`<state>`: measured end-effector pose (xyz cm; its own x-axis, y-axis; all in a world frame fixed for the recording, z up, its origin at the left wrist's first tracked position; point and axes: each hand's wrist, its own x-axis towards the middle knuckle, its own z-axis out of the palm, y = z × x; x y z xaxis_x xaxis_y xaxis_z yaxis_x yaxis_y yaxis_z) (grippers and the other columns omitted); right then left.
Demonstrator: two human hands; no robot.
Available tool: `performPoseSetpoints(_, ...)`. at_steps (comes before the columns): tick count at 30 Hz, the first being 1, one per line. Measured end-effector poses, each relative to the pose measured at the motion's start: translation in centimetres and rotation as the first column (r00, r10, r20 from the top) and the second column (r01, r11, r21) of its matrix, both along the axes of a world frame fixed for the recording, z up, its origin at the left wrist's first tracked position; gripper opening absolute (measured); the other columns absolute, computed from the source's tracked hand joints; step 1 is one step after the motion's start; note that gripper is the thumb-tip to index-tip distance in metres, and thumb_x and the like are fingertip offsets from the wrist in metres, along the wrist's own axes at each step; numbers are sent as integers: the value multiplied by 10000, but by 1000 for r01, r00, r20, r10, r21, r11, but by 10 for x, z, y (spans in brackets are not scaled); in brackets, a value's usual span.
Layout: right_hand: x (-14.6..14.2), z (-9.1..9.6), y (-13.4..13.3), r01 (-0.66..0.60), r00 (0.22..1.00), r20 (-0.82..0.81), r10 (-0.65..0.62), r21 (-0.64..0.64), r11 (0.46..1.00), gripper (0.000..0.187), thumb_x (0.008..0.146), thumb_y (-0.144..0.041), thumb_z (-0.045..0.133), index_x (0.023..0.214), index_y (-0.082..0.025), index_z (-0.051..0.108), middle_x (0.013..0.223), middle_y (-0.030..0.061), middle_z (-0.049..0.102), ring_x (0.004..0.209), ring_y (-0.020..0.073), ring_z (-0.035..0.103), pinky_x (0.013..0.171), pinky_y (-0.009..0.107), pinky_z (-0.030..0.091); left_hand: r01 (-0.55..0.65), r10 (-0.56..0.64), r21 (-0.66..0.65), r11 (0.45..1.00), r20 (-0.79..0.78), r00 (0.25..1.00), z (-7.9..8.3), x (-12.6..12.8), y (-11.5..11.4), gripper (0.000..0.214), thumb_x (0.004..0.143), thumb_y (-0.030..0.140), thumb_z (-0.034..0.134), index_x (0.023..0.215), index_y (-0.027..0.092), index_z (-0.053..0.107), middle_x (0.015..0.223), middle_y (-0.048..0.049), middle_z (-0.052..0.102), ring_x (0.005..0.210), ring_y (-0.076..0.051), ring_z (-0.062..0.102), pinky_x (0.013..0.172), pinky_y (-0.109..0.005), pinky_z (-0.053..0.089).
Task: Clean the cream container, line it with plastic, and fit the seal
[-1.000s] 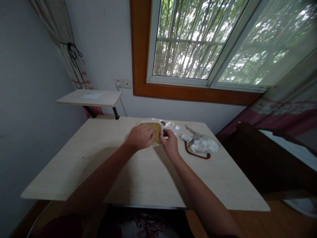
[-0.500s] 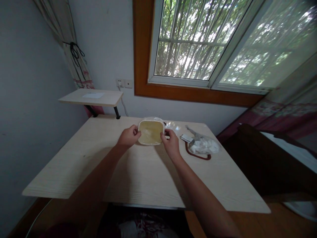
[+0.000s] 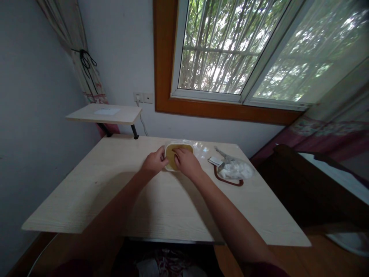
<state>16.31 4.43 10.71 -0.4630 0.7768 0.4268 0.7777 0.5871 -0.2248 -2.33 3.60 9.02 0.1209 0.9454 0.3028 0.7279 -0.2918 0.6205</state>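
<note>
A shallow yellow-tan container with rounded corners and a pale rim [image 3: 170, 164] is tilted toward me near the back of the desk. Clear plastic shows around its far edge. My left hand [image 3: 155, 161] grips its left edge between thumb and fingers. Over the middle of the container, my right hand [image 3: 186, 161] has its fingers curled toward the thumb in a pinch. Whatever lies between those fingertips is too small to make out. The right hand covers much of the container's right side.
Crumpled clear plastic [image 3: 201, 148] lies just right of the container. Farther right are a bag with white contents [image 3: 238, 170], a small pale box [image 3: 215, 161] and a brown curved handle [image 3: 229, 182]. A small raised shelf [image 3: 129, 112] stands at the desk's back left.
My right hand has left the container's right edge and moved left over its middle. My left hand stays on the left edge. The container has shifted slightly right and looks darker.
</note>
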Motion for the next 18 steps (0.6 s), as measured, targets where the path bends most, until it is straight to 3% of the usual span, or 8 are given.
performPoseSetpoints(6, -12, -1, 26, 150, 959, 256, -119, -103, 983, 317, 926, -155, 482, 1157, -108, 694, 1105, 214, 742, 970, 297, 723, 870, 371, 534, 34, -34, -3, 999, -32, 999, 0, 3, -1, 67, 809, 270, 585, 842, 235, 537, 641, 30, 557, 590, -148, 536, 583, -254, 312)
performPoseSetpoints(13, -15, -7, 36, 197, 939, 317, -133, -181, 964, 306, 884, -105, 531, 1111, -90, 735, 1014, 232, 767, 919, 311, 751, 838, 373, 560, 53, -53, 7, 999, -17, 998, 1, 8, -2, 79, 791, 267, 590, 843, 239, 538, 652, 31, 564, 599, -147, 533, 595, -253, 320)
performPoseSetpoints(18, -16, -9, 34, 242, 921, 359, -149, -230, 943, 331, 930, -93, 466, 1160, -62, 703, 1100, 252, 740, 967, 311, 742, 866, 396, 559, 56, -56, 8, 998, -1, 998, 0, 12, -1, 87, 786, 272, 585, 826, 231, 519, 634, 42, 540, 575, -132, 519, 585, -246, 314)
